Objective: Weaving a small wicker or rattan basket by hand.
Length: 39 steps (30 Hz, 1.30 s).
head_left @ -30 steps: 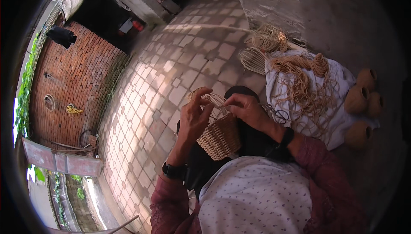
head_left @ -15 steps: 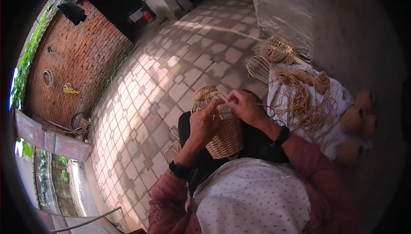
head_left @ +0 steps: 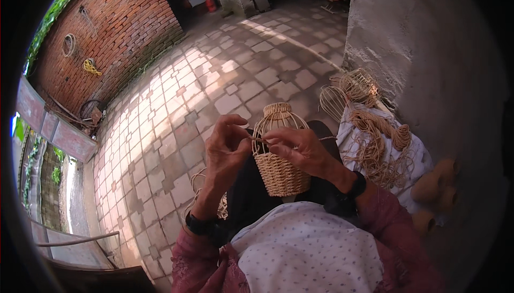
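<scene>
A partly woven basket (head_left: pixel 282 174) stands on my lap, its lower body tightly woven in tan cord. Bare upright ribs rise from it to a narrow wrapped neck (head_left: pixel 277 110). Left of the ribs, my left hand (head_left: pixel 220 151) pinches a strand of cord (head_left: pixel 258 140) between thumb and forefinger. My right hand (head_left: pixel 302 153) lies in front of the ribs, with its fingertips closed on the same strand. A length of cord trails out to the right behind the right hand. Where the strand meets the weave is hidden by my fingers.
Tangled tan cord (head_left: pixel 369 148) lies on a white cloth (head_left: pixel 423 156) at my right. Wire frames (head_left: pixel 357 85) sit behind it by the grey wall (head_left: pixel 377 57). Several brown rounded pots (head_left: pixel 428 186) stand near the cloth. Loose cord (head_left: pixel 195 183) hangs beside my left forearm.
My left hand has moved left, off the front of the basket, and now pinches the strand beside it. The basket stands more upright in view. The head view has shifted.
</scene>
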Each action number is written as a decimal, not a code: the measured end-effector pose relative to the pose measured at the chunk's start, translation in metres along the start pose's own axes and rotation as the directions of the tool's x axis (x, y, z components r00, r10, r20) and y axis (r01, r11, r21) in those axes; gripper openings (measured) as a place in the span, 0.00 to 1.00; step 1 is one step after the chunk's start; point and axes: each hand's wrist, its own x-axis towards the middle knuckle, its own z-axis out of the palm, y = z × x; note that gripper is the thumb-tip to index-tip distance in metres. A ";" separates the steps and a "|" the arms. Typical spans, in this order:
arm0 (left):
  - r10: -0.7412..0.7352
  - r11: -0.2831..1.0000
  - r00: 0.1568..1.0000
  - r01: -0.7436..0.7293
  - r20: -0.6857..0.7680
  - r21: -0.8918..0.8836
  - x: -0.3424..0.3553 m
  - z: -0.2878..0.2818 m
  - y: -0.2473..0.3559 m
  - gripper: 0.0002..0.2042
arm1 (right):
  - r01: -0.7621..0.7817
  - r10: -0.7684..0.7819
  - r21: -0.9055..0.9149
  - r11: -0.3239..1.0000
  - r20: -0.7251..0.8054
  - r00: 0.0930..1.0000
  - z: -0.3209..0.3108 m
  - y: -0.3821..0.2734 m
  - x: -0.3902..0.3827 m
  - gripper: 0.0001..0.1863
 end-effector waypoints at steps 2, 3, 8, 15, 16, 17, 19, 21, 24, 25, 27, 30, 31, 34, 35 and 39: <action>-0.054 0.990 0.990 0.069 0.127 -0.119 0.000 0.004 -0.002 0.18 | 0.030 -0.026 -0.129 0.991 0.035 0.999 -0.007 -0.003 -0.004 0.11; -0.097 0.987 0.976 0.121 0.197 -0.109 0.000 0.003 -0.011 0.18 | 0.041 -0.058 -0.301 0.953 -0.050 0.997 -0.012 0.001 -0.009 0.10; -0.080 0.977 0.964 0.026 0.252 0.212 0.008 0.013 -0.041 0.23 | 0.052 -0.187 -0.788 0.613 -0.081 0.979 -0.013 0.011 -0.021 0.05; 0.112 0.942 0.925 -0.215 0.364 0.257 0.006 0.033 -0.064 0.25 | 0.095 -0.215 -0.804 0.587 -0.041 0.976 0.007 0.030 -0.011 0.09; 0.103 0.947 0.936 -0.196 0.338 0.253 0.005 0.033 -0.064 0.24 | 0.100 -0.214 -0.802 0.589 -0.035 0.976 0.007 0.031 -0.012 0.09; 0.094 0.952 0.946 -0.177 0.311 0.249 0.004 0.032 -0.063 0.23 | 0.105 -0.232 -0.797 0.595 -0.046 0.972 0.007 0.031 -0.012 0.09; 0.056 0.952 0.981 -0.108 0.185 0.286 0.003 0.019 -0.063 0.21 | 0.110 -0.248 -0.795 0.597 -0.053 0.967 0.005 0.030 -0.014 0.09; -0.010 0.935 0.999 0.024 -0.043 0.353 0.003 -0.007 -0.057 0.17 | 0.117 -0.282 -0.737 0.665 -0.103 0.954 0.003 0.028 -0.016 0.11; -0.089 0.964 0.988 0.054 0.125 0.260 -0.005 -0.017 -0.080 0.15 | -0.002 -0.096 -0.643 0.766 -0.117 0.988 0.003 0.034 -0.026 0.10; -0.268 0.963 0.940 0.260 0.211 0.062 -0.008 -0.014 -0.080 0.16 | 0.005 -0.100 -0.640 0.768 -0.112 0.989 0.005 0.036 -0.026 0.10; -0.340 0.930 0.892 0.365 0.298 -0.031 -0.008 -0.011 -0.083 0.17 | -0.045 -0.062 -0.612 0.790 -0.153 0.986 0.007 0.038 -0.027 0.10; -0.363 0.870 0.818 0.469 0.447 -0.152 -0.009 -0.002 -0.092 0.18 | -0.047 -0.044 -0.569 0.821 -0.146 0.988 0.002 0.035 -0.024 0.09; -0.336 0.868 0.821 0.460 0.461 -0.186 -0.010 0.000 -0.094 0.18 | -0.049 -0.043 -0.571 0.819 -0.147 0.988 0.001 0.035 -0.025 0.09; -0.288 0.876 0.831 0.430 0.477 -0.220 -0.007 0.009 -0.080 0.18 | -0.097 0.009 -0.526 0.845 -0.167 0.986 -0.011 0.043 -0.032 0.08; -0.268 0.887 0.838 0.407 0.475 -0.218 -0.006 0.014 -0.075 0.18 | -0.105 0.026 -0.530 0.841 -0.154 0.988 -0.018 0.050 -0.035 0.08; -0.312 0.860 0.783 0.473 0.538 -0.189 -0.005 0.029 -0.090 0.19 | -0.084 0.011 -0.567 0.820 -0.130 0.991 -0.013 0.052 -0.040 0.10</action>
